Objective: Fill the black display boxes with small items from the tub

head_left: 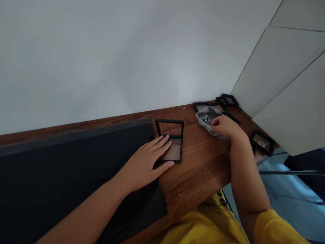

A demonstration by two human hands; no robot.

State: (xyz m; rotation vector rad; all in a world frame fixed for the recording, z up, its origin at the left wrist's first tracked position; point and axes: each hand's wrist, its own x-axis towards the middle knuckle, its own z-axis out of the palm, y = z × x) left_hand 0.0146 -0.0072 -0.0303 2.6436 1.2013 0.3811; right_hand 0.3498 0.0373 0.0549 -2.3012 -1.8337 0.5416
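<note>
My left hand (149, 157) lies with its fingers spread over an opened black-framed display case (175, 149) with clear panes. The case's upper half stands tilted up, while its lower half rests on the wooden table. A small dark object (167, 141) shows beside the fingertips on the lower pane. My right hand (224, 126) dips into a clear plastic tub (203, 112), fingers bent together. Small greenish and reddish pieces (207, 119) lie in the tub, too small to name. Whatever the right fingertips pinch is hidden.
A large dark panel or mat (76, 169) covers the left of the wooden table (198, 162). More black frames (230, 99) lie behind the tub by the white wall (127, 61). Another frame (262, 142), holding a small round item, sits near the right edge.
</note>
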